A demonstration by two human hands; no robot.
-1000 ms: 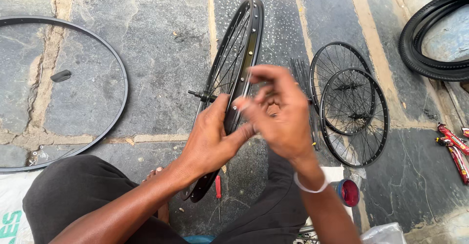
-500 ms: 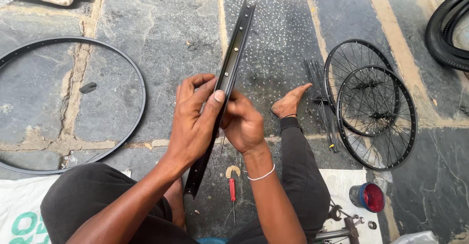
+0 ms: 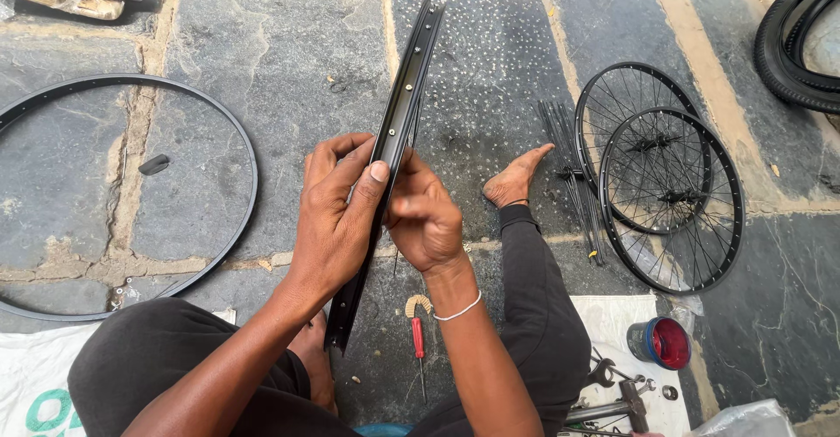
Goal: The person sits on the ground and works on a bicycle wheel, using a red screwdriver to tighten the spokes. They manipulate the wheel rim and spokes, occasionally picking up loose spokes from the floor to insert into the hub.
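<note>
Person seated on the stone floor (image 3: pixel 262 43), head camera looking down. Black wheel rim (image 3: pixel 398 131) held edge-on at centre, running from about 1 o'clock far end down to 7 o'clock near end by the knee.

Left hand (image 3: pixel 337 218): fingers curled round the rim from its 9 o'clock side, index fingertip pressed on the rim's inner face. Gripping it.

Right hand (image 3: pixel 426 218): touching the rim from its 3 o'clock side, fingers bunched tight against it. Can't tell whether they pinch something small or just the rim edge. White band on that wrist.

Around:
- 9 o'clock of the hands: a second bare rim (image 3: pixel 249 161) flat on the floor, well apart.
- 3 o'clock: two spoked wheels (image 3: pixel 674 196) lying flat, overlapping each other. Loose bundle of spokes (image 3: pixel 573 170) between them and the person's bare foot (image 3: pixel 514 179).
- 6 o'clock, just below the right wrist: red-handled screwdriver (image 3: pixel 418 336) on the floor.
- 4 o'clock: small blue tin (image 3: pixel 661 342) with red inside on a white sheet, hand tools beside it.
- 1–2 o'clock, frame corner: black tyres (image 3: pixel 792 48).
</note>
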